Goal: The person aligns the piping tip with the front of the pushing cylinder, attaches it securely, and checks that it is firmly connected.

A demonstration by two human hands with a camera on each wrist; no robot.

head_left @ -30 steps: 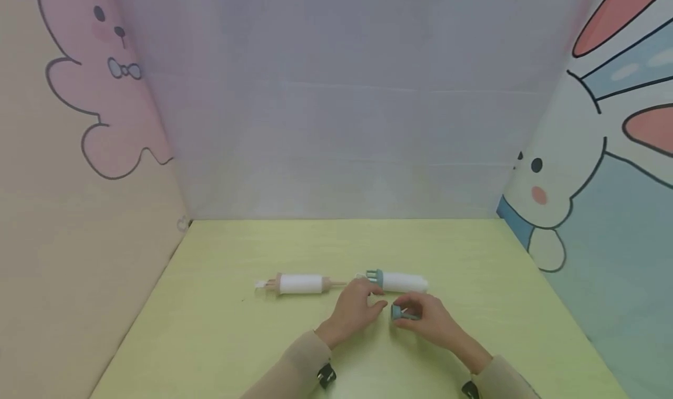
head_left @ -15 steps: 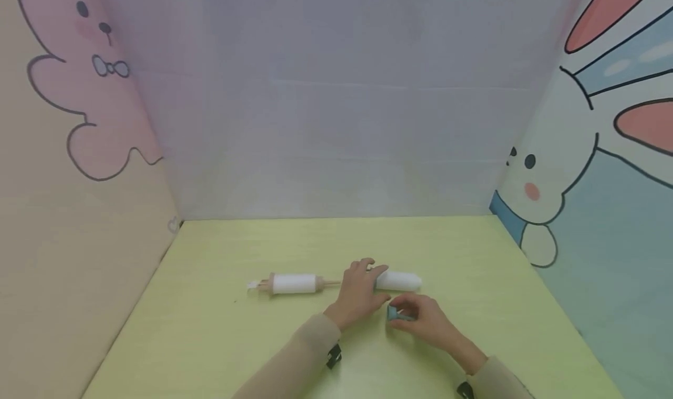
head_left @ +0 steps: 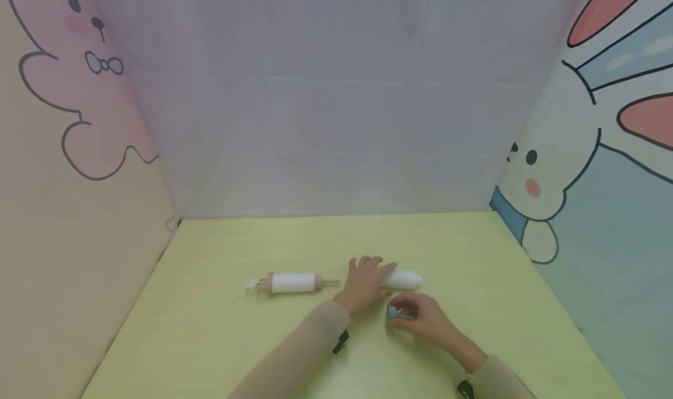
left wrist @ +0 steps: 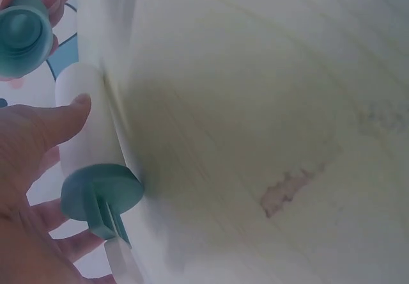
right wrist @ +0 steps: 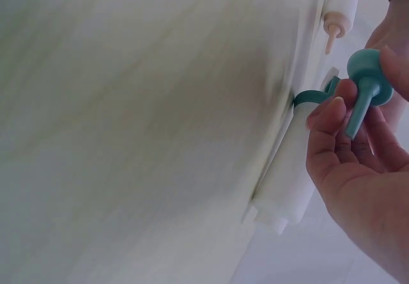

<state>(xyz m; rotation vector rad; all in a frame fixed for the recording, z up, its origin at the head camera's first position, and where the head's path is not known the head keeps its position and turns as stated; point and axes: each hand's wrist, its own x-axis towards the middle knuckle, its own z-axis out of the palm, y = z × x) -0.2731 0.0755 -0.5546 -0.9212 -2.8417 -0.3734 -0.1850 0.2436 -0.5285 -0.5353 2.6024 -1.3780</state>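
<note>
A white roller [head_left: 405, 280] with a teal end disc [left wrist: 102, 193] lies on the yellow-green table [head_left: 236, 340]. My left hand [head_left: 370, 275] lies over its left end with the fingers spread. The thumb [left wrist: 61, 116] touches the white tube [left wrist: 82, 127], and the other fingers reach past the disc. Just in front, my right hand [head_left: 417, 316] pinches a small teal cap with a stem [right wrist: 366, 82] between thumb and fingertips, close to the roller [right wrist: 289, 178]. The same cap [left wrist: 24, 33] shows in the left wrist view.
A second white roller with beige ends [head_left: 292, 283] lies to the left of my hands, in line with the first. Cartoon-printed walls close in the table on the left [head_left: 79, 124], back and right [head_left: 594, 171]. Bare tabletop lies all around the hands.
My left hand has slid forward from beside the teal disc to lie over the roller's left end, hiding the disc in the head view. The right hand has stayed put with the teal cap.
</note>
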